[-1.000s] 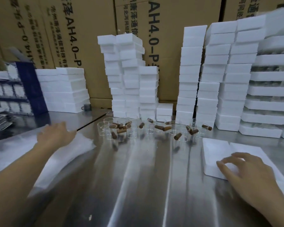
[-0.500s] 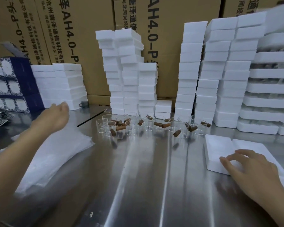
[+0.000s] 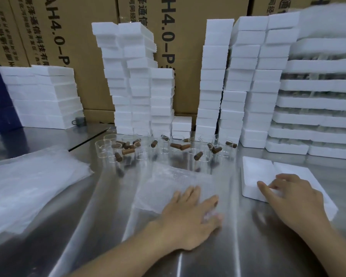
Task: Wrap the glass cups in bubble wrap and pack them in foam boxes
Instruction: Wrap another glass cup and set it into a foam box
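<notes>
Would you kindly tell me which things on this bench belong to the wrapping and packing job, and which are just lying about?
For the job: bubble wrap sheet, left hand flat on it; glass cups; foam box, right hand resting on it; bubble wrap pile; foam box stacks.
Lying about: cardboard cartons; blue box; small grey mug.

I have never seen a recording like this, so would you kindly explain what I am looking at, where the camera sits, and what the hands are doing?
No machine here: a person wears one camera on the head, looking down at both bare hands. The left hand lies flat on a bubble wrap sheet on the steel table. The right hand rests on a white foam box. Beyond stand clear glass cups, more wrap sheets to the left, and tall foam box stacks. Neither hand grips anything.
</notes>
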The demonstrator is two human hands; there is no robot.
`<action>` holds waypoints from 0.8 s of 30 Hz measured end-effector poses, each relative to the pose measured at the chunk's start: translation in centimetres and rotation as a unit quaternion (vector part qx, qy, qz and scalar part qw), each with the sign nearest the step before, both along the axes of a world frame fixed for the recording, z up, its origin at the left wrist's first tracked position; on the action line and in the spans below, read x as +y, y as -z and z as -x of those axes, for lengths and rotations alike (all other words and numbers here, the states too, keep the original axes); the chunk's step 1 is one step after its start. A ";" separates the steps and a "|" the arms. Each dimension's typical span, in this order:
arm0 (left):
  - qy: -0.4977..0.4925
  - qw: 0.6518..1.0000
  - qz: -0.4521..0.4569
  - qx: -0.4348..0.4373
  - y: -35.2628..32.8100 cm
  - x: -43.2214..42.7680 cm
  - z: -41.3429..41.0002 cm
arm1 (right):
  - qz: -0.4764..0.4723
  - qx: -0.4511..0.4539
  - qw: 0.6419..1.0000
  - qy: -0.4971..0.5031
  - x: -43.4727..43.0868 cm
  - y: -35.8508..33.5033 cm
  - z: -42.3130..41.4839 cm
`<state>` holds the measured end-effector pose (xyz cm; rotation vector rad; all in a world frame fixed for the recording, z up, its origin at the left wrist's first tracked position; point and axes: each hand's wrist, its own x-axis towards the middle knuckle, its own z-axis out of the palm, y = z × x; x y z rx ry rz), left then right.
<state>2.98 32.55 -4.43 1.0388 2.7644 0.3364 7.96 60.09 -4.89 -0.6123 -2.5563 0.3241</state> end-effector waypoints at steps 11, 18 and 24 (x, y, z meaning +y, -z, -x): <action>-0.095 0.980 -0.170 0.030 -2.7 0.4 8.2 | 0.013 0.001 1.000 0.018 -0.2 0.2 0.0; -0.243 0.947 -0.211 -0.008 -3.3 4.3 15.1 | 0.020 0.005 1.000 0.021 -0.2 0.4 0.0; -0.270 0.907 -0.303 -0.116 -3.1 6.8 18.1 | 0.017 0.003 1.000 0.017 0.1 0.6 0.1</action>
